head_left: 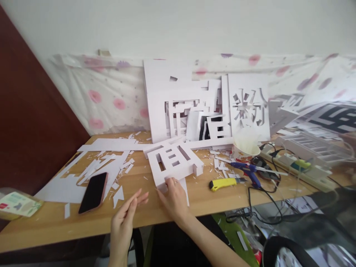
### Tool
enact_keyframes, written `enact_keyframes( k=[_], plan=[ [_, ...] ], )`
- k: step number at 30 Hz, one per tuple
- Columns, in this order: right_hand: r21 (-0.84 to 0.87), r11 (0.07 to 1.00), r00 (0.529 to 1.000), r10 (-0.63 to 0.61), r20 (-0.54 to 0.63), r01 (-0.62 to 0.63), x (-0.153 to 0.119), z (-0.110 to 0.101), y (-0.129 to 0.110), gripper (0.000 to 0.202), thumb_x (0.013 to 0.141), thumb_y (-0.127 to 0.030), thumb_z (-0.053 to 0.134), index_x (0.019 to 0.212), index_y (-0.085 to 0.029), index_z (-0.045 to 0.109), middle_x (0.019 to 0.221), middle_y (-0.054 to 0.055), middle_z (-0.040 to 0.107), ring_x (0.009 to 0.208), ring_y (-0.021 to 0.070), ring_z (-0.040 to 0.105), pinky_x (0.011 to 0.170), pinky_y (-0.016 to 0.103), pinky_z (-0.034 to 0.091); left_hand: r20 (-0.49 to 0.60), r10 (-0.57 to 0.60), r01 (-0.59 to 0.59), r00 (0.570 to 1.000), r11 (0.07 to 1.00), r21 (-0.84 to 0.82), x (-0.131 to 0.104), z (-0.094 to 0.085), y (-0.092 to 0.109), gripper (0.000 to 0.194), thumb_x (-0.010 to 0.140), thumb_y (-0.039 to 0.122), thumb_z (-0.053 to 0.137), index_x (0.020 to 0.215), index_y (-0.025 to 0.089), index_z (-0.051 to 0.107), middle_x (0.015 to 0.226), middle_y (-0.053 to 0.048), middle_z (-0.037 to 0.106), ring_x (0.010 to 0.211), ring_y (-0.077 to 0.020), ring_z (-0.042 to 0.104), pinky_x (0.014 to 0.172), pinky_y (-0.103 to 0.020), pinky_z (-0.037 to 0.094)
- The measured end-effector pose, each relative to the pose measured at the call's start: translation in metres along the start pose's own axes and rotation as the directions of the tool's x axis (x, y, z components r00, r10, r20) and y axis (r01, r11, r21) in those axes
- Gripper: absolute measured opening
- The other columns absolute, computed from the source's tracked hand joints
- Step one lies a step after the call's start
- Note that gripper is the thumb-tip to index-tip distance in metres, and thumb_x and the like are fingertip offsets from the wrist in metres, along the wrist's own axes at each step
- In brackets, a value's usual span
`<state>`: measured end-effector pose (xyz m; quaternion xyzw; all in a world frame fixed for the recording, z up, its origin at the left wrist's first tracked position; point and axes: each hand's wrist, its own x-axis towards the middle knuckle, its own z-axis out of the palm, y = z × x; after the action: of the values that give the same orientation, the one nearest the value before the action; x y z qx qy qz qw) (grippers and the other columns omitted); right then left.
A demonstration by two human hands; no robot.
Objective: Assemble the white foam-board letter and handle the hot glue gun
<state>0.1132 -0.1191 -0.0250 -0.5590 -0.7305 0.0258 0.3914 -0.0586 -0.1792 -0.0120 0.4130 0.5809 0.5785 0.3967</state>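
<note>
A white foam-board cut-out character (pixel 174 162) lies on the wooden table (pixel 139 218). My right hand (pixel 174 198) grips its near edge, fingers on the front corner. My left hand (pixel 125 218) hovers just left of it above the table edge, fingers spread and holding nothing. A black phone (pixel 93 192) in a pink case lies to the left of my hands.
White offcuts (pixel 94 167) litter the left half. Cut-out boards (pixel 194 107) lean on the wall. To the right lie a yellow utility knife (pixel 225 183), a blue glue gun (pixel 249 171), a paper bowl (pixel 246 149), black cables and more cut-outs (pixel 311 148). A packet (pixel 18 204) sits far left.
</note>
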Motion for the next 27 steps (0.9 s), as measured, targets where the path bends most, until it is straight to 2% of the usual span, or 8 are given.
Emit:
enact_keyframes(
  k=[3,5,7,11,14,17,22,27],
  plan=[
    [0.085,0.996,0.992,0.007,0.128,-0.018,-0.006,-0.005,-0.003,0.011,0.091,-0.026,0.067,0.098,-0.019,0.063,0.088,0.008,0.073,0.081,0.0258,0.07,0.068,0.033,0.053,-0.085,-0.035,0.03,0.996,0.998,-0.058,-0.003,0.011,-0.001,0.052,0.074,0.06,0.077,0.105,0.017,0.079,0.102,-0.011,0.08,0.088,-0.0243,0.076,0.087,-0.035,0.062],
    [0.219,0.972,0.984,0.045,0.172,-0.082,-0.014,-0.019,-0.003,0.009,0.096,-0.027,0.061,0.094,-0.019,0.064,0.085,0.007,0.073,0.077,0.0229,0.07,0.067,0.031,0.053,-0.144,-0.059,0.048,0.988,0.996,-0.076,-0.004,0.016,-0.001,0.052,0.064,0.057,0.084,0.094,0.016,0.081,0.09,-0.011,0.081,0.078,-0.024,0.076,0.082,-0.036,0.064],
    [0.399,0.906,0.981,0.072,0.182,-0.141,-0.021,-0.039,-0.005,0.016,0.099,-0.031,0.055,0.092,-0.02,0.065,0.083,0.005,0.073,0.075,0.0195,0.07,0.068,0.029,0.054,-0.144,-0.097,0.084,0.985,0.992,-0.097,-0.006,0.023,0.002,0.052,0.055,0.056,0.09,0.085,0.014,0.082,0.08,-0.011,0.079,0.07,-0.0233,0.074,0.075,-0.035,0.064],
    [0.642,0.758,0.993,0.061,0.1,-0.111,-0.028,-0.08,-0.011,0.022,0.095,-0.038,0.064,0.108,-0.021,0.068,0.096,0.006,0.076,0.081,0.0178,0.07,0.074,0.029,0.057,0.035,-0.204,0.206,0.978,0.95,-0.233,-0.018,0.055,0.017,0.056,0.052,0.061,0.089,0.077,0.013,0.08,0.064,-0.009,0.074,0.058,-0.0187,0.068,0.063,-0.03,0.061],
    [0.676,0.734,0.997,0.08,0.006,-0.064,-0.027,-0.101,-0.012,0.026,0.091,-0.039,0.072,0.111,-0.023,0.07,0.098,0.005,0.075,0.086,0.019,0.07,0.078,0.031,0.058,0.176,-0.218,0.268,0.96,0.895,-0.357,-0.036,0.086,0.037,0.058,0.06,0.067,0.084,0.081,0.013,0.08,0.073,-0.011,0.077,0.069,-0.0215,0.072,0.072,-0.033,0.061],
    [0.673,0.739,0.996,0.076,-0.035,-0.033,-0.026,-0.113,-0.008,0.021,0.089,-0.034,0.075,0.108,-0.025,0.074,0.098,0.005,0.075,0.09,0.0201,0.07,0.08,0.031,0.058,0.324,-0.187,0.308,0.927,0.873,-0.379,-0.052,0.106,0.055,0.061,0.067,0.069,0.078,0.088,0.012,0.08,0.078,-0.013,0.077,0.084,-0.0274,0.075,0.082,-0.039,0.06],
    [0.637,0.769,0.993,0.039,-0.115,0.043,-0.03,-0.133,-0.002,0.02,0.089,-0.027,0.075,0.109,-0.025,0.075,0.101,0.007,0.074,0.094,0.0207,0.071,0.082,0.032,0.058,0.487,-0.162,0.364,0.858,0.862,-0.354,-0.066,0.113,0.072,0.056,0.076,0.067,0.073,0.09,0.013,0.079,0.084,-0.014,0.078,0.096,-0.0306,0.074,0.091,-0.043,0.058],
    [0.647,0.761,0.994,0.025,-0.108,0.051,-0.033,-0.149,-0.003,0.007,0.092,-0.027,0.07,0.093,-0.024,0.076,0.103,0.008,0.072,0.097,0.0212,0.07,0.083,0.033,0.057,0.675,-0.126,0.478,0.727,0.799,-0.365,-0.073,0.114,0.08,0.048,0.08,0.06,0.074,0.093,0.013,0.079,0.093,-0.014,0.078,0.105,-0.0304,0.071,0.098,-0.044,0.054]
  ],
)
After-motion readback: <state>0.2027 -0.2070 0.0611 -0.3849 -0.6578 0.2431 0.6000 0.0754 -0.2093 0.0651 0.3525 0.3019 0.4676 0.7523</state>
